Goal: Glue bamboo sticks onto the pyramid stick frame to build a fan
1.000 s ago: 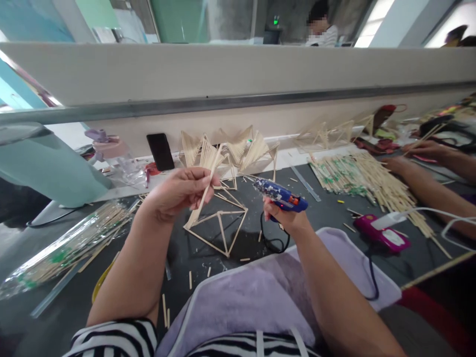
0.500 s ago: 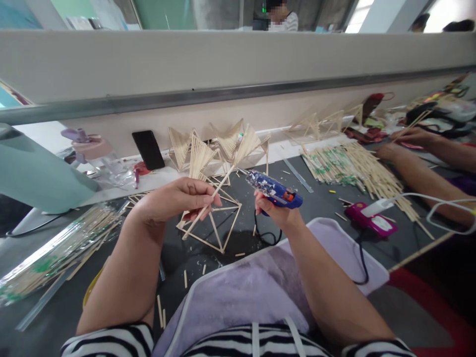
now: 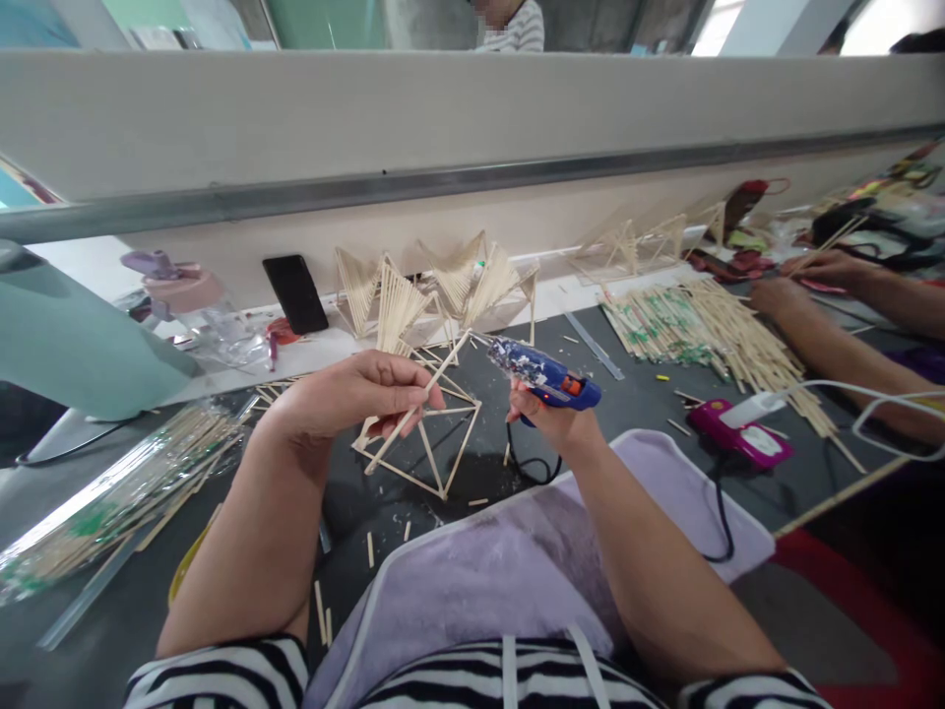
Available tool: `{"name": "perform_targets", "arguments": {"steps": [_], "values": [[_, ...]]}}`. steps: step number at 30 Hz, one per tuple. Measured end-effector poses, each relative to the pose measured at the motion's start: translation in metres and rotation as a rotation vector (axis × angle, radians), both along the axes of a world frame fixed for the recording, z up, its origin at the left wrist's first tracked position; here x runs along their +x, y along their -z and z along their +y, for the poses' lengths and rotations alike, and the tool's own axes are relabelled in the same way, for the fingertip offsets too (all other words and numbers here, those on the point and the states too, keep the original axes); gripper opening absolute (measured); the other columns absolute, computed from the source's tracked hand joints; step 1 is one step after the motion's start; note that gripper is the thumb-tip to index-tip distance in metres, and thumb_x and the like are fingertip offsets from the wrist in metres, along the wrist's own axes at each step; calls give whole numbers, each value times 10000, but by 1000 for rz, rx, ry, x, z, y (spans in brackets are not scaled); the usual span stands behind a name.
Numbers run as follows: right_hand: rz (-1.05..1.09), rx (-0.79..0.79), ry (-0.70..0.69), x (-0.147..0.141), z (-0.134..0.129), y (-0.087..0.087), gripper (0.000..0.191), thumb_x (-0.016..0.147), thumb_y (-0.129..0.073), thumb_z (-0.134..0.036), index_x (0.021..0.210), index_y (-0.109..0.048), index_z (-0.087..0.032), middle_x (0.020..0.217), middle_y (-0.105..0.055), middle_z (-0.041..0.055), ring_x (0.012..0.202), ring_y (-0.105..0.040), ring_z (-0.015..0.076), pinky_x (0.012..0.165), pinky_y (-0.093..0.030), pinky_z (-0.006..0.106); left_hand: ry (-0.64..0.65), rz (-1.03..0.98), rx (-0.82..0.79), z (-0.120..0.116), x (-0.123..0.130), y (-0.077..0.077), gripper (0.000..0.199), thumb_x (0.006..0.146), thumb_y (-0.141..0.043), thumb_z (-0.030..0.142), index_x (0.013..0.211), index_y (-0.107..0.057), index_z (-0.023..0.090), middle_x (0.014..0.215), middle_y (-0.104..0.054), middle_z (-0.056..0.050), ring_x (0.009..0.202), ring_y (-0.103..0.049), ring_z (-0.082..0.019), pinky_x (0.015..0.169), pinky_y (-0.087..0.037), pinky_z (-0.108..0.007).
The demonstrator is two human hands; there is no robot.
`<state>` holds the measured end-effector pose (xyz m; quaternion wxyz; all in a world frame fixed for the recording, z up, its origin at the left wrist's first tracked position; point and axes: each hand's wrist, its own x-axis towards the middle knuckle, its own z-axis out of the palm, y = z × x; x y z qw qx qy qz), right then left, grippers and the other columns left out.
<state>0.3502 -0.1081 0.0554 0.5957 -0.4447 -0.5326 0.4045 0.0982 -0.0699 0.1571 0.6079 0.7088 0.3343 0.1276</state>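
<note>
My left hand (image 3: 384, 394) pinches a thin wooden stick (image 3: 447, 365), which slants up to the right. In my right hand (image 3: 542, 414) is a blue hot glue gun (image 3: 546, 375), its body spotted with whitish residue. The gun's nozzle points left, at the upper end of the stick; whether they touch I cannot tell. Below and behind my left hand lies a frame of glued sticks (image 3: 462, 451), partly covered by the hand. Beyond it stand fan-shaped stick structures (image 3: 403, 300) against the wall.
Bagged sticks (image 3: 140, 483) lie at left near a pale green bottle (image 3: 89, 335). A black phone (image 3: 295, 295) leans on the wall. At right are loose sticks (image 3: 738, 335), a magenta power strip (image 3: 745, 433) with cables, and a co-worker's hands (image 3: 819, 271). A clear ruler (image 3: 595, 347) lies mid-table.
Both hands hold nearly the same pose, with the stick's tip still by the nozzle. The view has shifted slightly, and the person beyond the partition appears farther left.
</note>
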Motion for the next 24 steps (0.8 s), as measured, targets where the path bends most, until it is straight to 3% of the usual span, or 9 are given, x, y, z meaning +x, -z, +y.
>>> {"name": "perform_targets", "arguments": {"steps": [10, 24], "values": [[72, -68, 24, -4, -4, -11, 469, 491, -889, -425, 748, -546, -235, 618, -575, -34, 486, -563, 139, 517, -583, 350, -24, 7, 4, 0, 1, 0, 219, 824, -646, 365, 906, -733, 181, 554, -622, -14, 419, -481, -75, 396, -390, -164], [8, 26, 35, -1, 2, 0, 398, 560, -852, -415, 734, -543, -234, 620, -582, -30, 498, -564, 137, 488, -555, 313, 9, -30, 1, 1, -3, 1, 260, 871, -606, 372, 963, -713, 153, 575, -618, -5, 433, -460, -53, 406, -371, -143]]}}
